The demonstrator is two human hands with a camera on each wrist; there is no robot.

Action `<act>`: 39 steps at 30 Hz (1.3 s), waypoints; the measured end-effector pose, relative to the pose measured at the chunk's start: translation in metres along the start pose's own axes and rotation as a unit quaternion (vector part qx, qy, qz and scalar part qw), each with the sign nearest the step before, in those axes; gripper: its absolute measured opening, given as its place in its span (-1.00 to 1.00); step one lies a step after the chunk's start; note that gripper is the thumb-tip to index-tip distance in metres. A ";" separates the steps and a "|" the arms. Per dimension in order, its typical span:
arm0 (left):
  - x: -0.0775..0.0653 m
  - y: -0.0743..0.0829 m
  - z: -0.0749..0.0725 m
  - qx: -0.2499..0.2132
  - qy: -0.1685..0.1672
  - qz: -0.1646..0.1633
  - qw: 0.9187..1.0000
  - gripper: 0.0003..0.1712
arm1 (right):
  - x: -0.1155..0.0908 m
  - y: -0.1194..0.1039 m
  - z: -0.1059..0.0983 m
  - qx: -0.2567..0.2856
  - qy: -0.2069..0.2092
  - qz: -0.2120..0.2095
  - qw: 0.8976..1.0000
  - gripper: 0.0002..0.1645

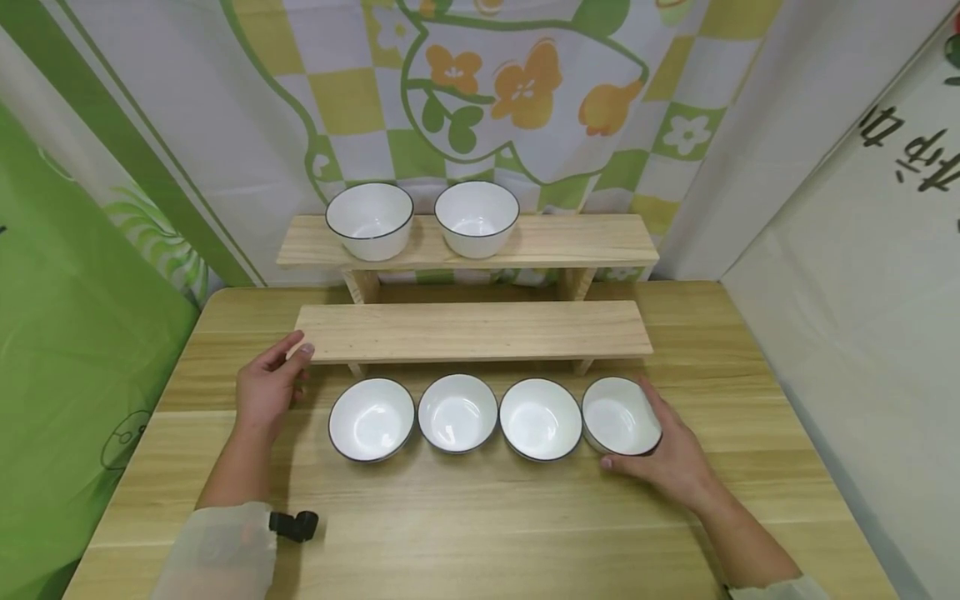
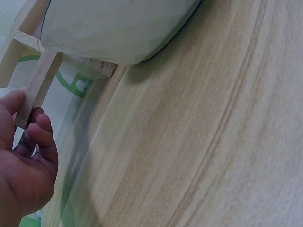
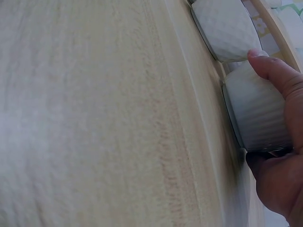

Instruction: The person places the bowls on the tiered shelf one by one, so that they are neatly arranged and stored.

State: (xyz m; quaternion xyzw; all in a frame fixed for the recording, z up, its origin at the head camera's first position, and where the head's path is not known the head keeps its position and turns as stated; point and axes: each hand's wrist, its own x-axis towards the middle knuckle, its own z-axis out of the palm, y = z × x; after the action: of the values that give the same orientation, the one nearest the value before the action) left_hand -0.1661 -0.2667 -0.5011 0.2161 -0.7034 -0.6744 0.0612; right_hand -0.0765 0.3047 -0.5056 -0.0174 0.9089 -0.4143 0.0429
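Note:
My left hand (image 1: 268,379) is at the left end of the lower wooden shelf (image 1: 472,332); in the left wrist view its thumb and fingers pinch the board's end (image 2: 39,90). On the table, a row of several white bowls with dark rims stands in front of the shelf. My right hand (image 1: 678,458) grips the rightmost bowl (image 1: 621,415), thumb at the near side and fingers round the far right side. The right wrist view shows the thumb on that bowl's ribbed outer wall (image 3: 258,111). Left of it is another bowl (image 1: 540,419), rim close to rim.
Two more white bowls, a left one (image 1: 370,221) and a right one (image 1: 477,218), stand on the upper shelf (image 1: 585,240). Behind the shelves hangs a patterned curtain (image 1: 345,100). The wooden table (image 1: 480,533) extends in front of the row.

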 end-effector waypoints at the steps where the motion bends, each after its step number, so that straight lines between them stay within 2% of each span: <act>1: 0.000 0.000 0.000 0.001 0.000 0.000 1.000 -0.38 | 0.000 0.000 0.000 -0.002 0.001 0.002 1.000 0.71; 15: -0.002 0.000 0.000 -0.016 -0.005 -0.007 1.000 -0.37 | -0.002 -0.010 -0.009 -0.011 0.021 0.035 0.999 0.69; 27: -0.001 0.000 0.000 -0.016 -0.004 -0.008 1.000 -0.36 | 0.000 -0.015 -0.015 -0.011 0.048 0.012 0.999 0.64; 34: 0.003 -0.002 -0.001 -0.014 -0.007 -0.010 1.000 -0.35 | 0.002 -0.021 -0.020 0.007 0.046 0.014 0.999 0.64; 39: 0.004 -0.003 -0.001 -0.012 -0.003 -0.010 1.000 -0.36 | 0.005 -0.027 -0.024 -0.001 0.051 0.012 0.999 0.62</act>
State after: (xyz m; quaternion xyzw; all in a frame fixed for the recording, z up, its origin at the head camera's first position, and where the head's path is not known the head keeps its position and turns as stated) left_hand -0.1685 -0.2687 -0.5051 0.2202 -0.6935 -0.6838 0.0544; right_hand -0.0841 0.3042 -0.4700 0.0142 0.9103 -0.4137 0.0015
